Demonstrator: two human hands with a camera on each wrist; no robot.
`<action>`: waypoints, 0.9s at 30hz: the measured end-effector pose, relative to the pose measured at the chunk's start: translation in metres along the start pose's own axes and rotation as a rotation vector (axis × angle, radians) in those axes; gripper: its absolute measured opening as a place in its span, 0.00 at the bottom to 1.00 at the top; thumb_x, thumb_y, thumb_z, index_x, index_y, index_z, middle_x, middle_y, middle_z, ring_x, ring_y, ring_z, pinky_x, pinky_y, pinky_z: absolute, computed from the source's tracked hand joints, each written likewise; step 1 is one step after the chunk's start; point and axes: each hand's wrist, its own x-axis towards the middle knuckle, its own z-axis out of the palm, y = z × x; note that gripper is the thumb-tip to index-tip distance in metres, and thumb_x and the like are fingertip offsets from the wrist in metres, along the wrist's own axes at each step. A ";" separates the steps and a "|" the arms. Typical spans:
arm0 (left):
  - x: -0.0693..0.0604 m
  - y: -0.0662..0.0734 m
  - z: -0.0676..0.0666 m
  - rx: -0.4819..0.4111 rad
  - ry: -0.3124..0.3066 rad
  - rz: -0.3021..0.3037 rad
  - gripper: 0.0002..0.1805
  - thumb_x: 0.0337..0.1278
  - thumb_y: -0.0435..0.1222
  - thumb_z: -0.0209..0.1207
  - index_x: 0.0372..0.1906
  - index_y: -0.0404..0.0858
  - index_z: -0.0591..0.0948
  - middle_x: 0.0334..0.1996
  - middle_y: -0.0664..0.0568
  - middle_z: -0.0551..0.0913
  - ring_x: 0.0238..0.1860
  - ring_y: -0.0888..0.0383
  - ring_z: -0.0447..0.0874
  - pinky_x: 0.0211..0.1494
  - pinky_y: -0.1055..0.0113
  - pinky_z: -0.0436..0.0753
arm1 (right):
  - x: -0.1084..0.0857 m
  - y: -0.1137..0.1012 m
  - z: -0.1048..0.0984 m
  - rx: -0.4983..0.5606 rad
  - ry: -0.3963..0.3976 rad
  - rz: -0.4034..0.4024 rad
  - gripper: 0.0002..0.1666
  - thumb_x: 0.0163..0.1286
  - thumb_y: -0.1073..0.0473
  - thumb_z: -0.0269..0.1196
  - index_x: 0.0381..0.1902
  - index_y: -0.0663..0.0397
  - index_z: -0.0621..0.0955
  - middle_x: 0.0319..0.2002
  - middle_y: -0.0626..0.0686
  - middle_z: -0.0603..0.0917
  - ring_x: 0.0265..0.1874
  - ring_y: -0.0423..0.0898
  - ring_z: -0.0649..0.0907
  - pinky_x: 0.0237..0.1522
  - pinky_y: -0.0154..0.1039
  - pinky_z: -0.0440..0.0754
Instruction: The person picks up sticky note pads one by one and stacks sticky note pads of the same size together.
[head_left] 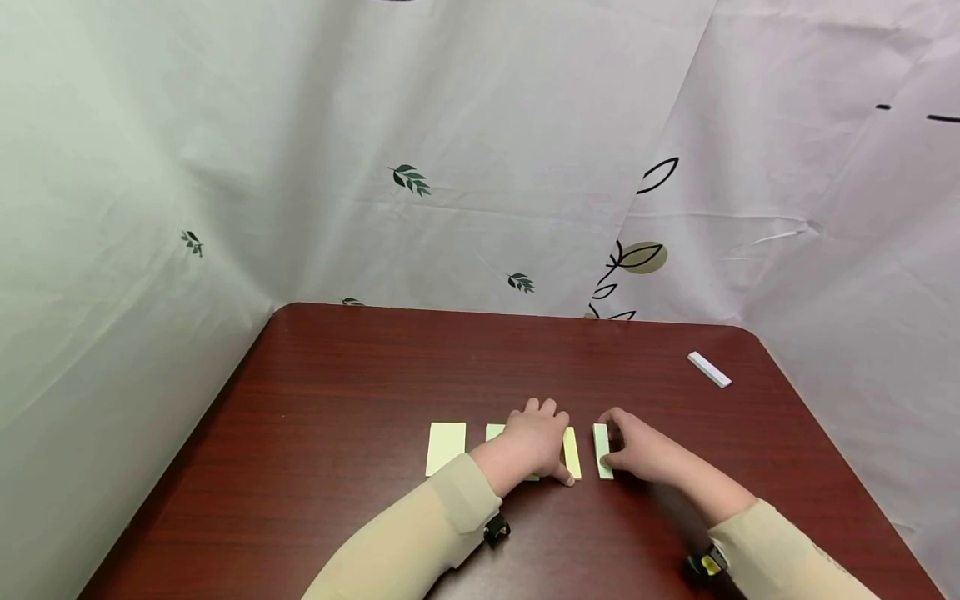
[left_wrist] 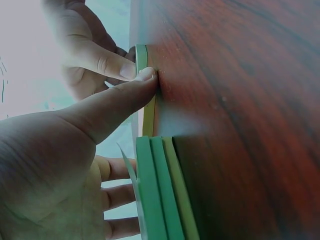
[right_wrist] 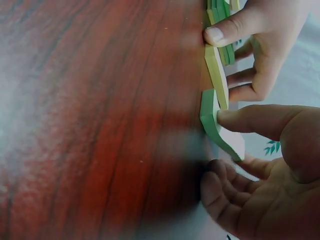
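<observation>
Thumb at its near end and fingers toward its far end, my left hand holds a narrow yellow sticky note pad on the table. Under the palm, a stack of green sticky note pads is mostly hidden in the head view; the left wrist view shows green layers over a yellowish one, with a top sheet lifting. My right hand grips a narrow green sticky note pad by its two ends, just right of the yellow one. In the right wrist view this green pad looks slightly bent.
Left of the hands lies a wider pale yellow pad. A narrow white strip rests at the far right of the dark red-brown table. Pale leaf-printed cloth hangs behind and around it.
</observation>
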 end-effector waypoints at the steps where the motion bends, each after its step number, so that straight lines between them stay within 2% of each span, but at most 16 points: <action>1: 0.000 0.000 0.000 -0.001 0.000 0.000 0.45 0.34 0.69 0.70 0.59 0.51 0.75 0.54 0.55 0.71 0.52 0.53 0.68 0.46 0.58 0.77 | 0.000 0.000 0.001 0.005 0.004 -0.002 0.26 0.56 0.68 0.71 0.50 0.63 0.72 0.38 0.53 0.78 0.35 0.46 0.77 0.36 0.41 0.76; 9: 0.000 0.000 -0.001 -0.005 0.000 -0.001 0.45 0.34 0.69 0.70 0.59 0.50 0.75 0.54 0.55 0.72 0.51 0.54 0.68 0.46 0.58 0.77 | -0.003 0.002 0.006 -0.019 0.079 -0.055 0.22 0.57 0.70 0.69 0.45 0.57 0.70 0.28 0.48 0.75 0.26 0.42 0.75 0.29 0.35 0.73; 15: -0.001 -0.001 -0.002 -0.001 0.002 0.000 0.45 0.34 0.69 0.70 0.58 0.50 0.75 0.54 0.55 0.71 0.51 0.54 0.68 0.46 0.59 0.77 | -0.005 0.000 0.007 -0.018 0.100 -0.078 0.20 0.61 0.70 0.66 0.47 0.56 0.71 0.31 0.48 0.75 0.27 0.41 0.75 0.30 0.36 0.73; 19: -0.002 -0.002 -0.003 -0.011 -0.001 0.000 0.45 0.35 0.69 0.70 0.59 0.50 0.76 0.53 0.55 0.72 0.51 0.54 0.68 0.46 0.58 0.77 | -0.006 0.001 0.006 0.098 0.055 -0.073 0.19 0.65 0.70 0.64 0.51 0.58 0.70 0.33 0.51 0.74 0.26 0.42 0.76 0.27 0.37 0.78; 27: -0.002 0.000 -0.003 -0.020 -0.008 0.004 0.45 0.35 0.69 0.70 0.60 0.49 0.75 0.53 0.54 0.72 0.50 0.54 0.68 0.46 0.58 0.77 | -0.004 0.001 0.007 0.454 -0.056 -0.047 0.24 0.69 0.69 0.61 0.61 0.67 0.67 0.35 0.57 0.74 0.30 0.49 0.79 0.28 0.45 0.85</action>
